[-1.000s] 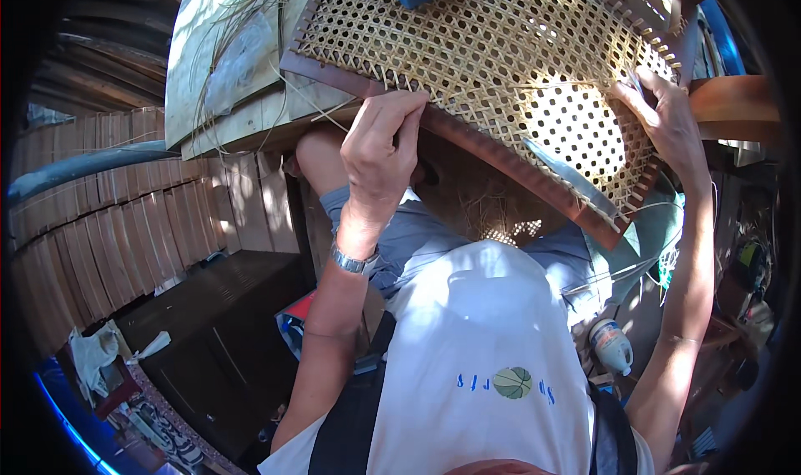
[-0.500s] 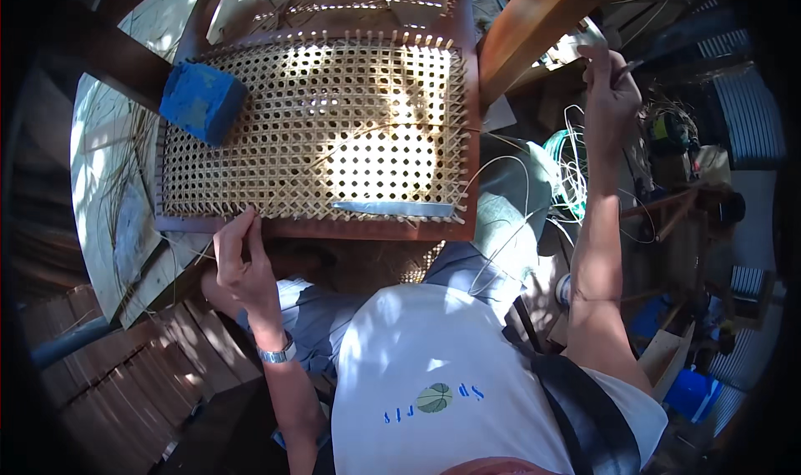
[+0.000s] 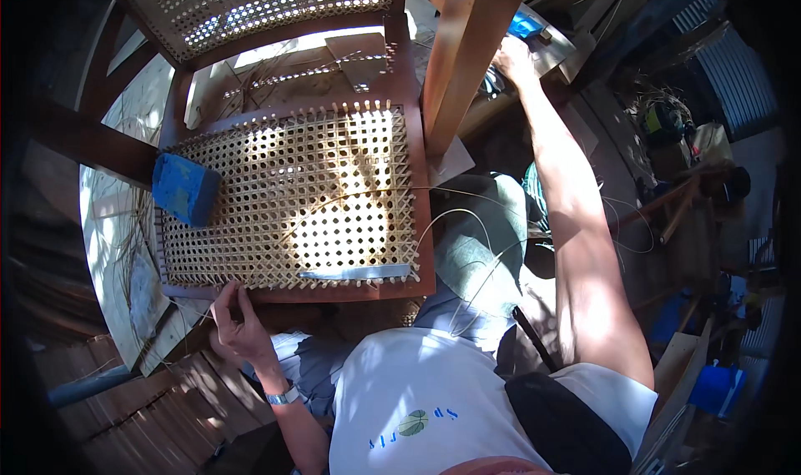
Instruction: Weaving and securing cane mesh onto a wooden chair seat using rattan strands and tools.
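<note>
A wooden chair lies before me, its woven cane seat (image 3: pixel 250 200) edged with several small pegs. At the seat's front rail, my left hand (image 3: pixel 242 329) pinches thumb and finger together. What lies between those fingertips is too small to make out. My right hand (image 3: pixel 515 60) reaches far forward past an upright wooden chair post (image 3: pixel 455 66), over a cluster of tools; its fingers are partly hidden. A blue block (image 3: pixel 185 190) rests at the seat's left side. Along the front right edge of the weave lies a flat grey strip (image 3: pixel 355 271). One loose cane strand (image 3: pixel 476 193) trails off the seat's right side.
The cane-panelled chair back (image 3: pixel 275 8) rises at the far side. A pale round tabletop (image 3: pixel 104 250) shows to the left. Blue-and-grey items (image 3: pixel 526 26) sit beyond my right hand. Clutter and a blue container (image 3: pixel 717 389) stand at right.
My right hand has gone forward and left, from the right side to the tools behind the post. The view has shifted, showing more of the chair back. My left hand stays at the front rail.
</note>
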{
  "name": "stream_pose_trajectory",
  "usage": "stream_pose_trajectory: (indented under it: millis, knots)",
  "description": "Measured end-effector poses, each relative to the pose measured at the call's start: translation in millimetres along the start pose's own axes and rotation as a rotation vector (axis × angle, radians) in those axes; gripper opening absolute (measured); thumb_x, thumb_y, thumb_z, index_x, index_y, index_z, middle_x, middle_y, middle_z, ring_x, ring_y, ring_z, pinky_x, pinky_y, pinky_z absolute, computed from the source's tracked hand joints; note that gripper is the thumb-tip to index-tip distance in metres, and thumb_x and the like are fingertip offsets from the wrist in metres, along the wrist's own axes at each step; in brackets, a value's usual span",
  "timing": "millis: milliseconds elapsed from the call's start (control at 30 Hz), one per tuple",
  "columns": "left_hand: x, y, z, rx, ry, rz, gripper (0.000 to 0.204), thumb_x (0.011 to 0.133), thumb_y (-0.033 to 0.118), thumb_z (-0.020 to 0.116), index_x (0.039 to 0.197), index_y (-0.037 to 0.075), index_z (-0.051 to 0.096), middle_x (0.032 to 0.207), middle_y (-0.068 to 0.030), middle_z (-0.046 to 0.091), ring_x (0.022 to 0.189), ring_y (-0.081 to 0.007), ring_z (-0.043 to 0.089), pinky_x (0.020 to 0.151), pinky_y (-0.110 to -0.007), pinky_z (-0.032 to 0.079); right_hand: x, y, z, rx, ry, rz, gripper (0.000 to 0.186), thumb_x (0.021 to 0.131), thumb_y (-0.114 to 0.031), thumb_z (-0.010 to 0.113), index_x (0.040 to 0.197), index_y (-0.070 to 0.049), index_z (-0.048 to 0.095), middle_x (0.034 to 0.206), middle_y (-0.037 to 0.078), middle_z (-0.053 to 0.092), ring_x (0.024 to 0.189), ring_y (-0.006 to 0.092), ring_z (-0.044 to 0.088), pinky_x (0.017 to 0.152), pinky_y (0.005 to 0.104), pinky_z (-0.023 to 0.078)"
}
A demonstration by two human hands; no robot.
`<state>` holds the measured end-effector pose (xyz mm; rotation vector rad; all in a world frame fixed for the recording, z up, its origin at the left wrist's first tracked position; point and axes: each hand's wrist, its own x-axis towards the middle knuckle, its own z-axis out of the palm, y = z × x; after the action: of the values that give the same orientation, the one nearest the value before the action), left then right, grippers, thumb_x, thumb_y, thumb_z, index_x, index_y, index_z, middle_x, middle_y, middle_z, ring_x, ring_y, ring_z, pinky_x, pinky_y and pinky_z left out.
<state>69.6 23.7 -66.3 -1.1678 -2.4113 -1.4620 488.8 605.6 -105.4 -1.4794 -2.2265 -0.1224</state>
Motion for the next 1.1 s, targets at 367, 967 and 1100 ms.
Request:
stream_pose_trajectory:
  millis: [367, 967, 1100]
  knots:
    - [-19, 19, -30, 0.208, 0.106, -0.148, 0.039, 0.091, 0.004, 0.070, 0.127, 0.000, 0.056, 0.107, -0.0084, 0.072, 0.100, -0.0165, 0.064, 0.093, -0.031, 0.048, 12, -83, -2, -0.283, -0.024, -0.390, 0.034, 0.092, -0.039, 0.061, 0.104, -0.007, 0.063, 0.083, 0.019, 0.068, 0.080, 0.0374, 0.070, 0.070, 0.0490, 0.056]
    - [-4, -9, -10, -0.104, 0.133, -0.021, 0.050, 0.085, 0.008, 0.077, 0.128, 0.007, 0.051, 0.090, -0.0050, 0.075, 0.067, -0.0156, 0.068, 0.067, -0.029, 0.054, -354, -384, -217, 0.762, -0.505, -0.283, 0.054, 0.092, -0.005, 0.068, 0.143, -0.002, 0.051, 0.102, 0.022, 0.071, 0.066, 0.0231, 0.068, 0.063, 0.0310, 0.053]
    - [-6, -8, -10, -0.152, 0.133, -0.055, 0.052, 0.084, 0.009, 0.078, 0.129, 0.009, 0.051, 0.091, -0.0053, 0.075, 0.075, -0.0180, 0.072, 0.068, -0.030, 0.056, -340, -411, -205, 0.739, -0.456, -0.458, 0.053, 0.092, -0.005, 0.069, 0.142, -0.008, 0.054, 0.097, 0.018, 0.072, 0.069, 0.0270, 0.069, 0.064, 0.0339, 0.054]
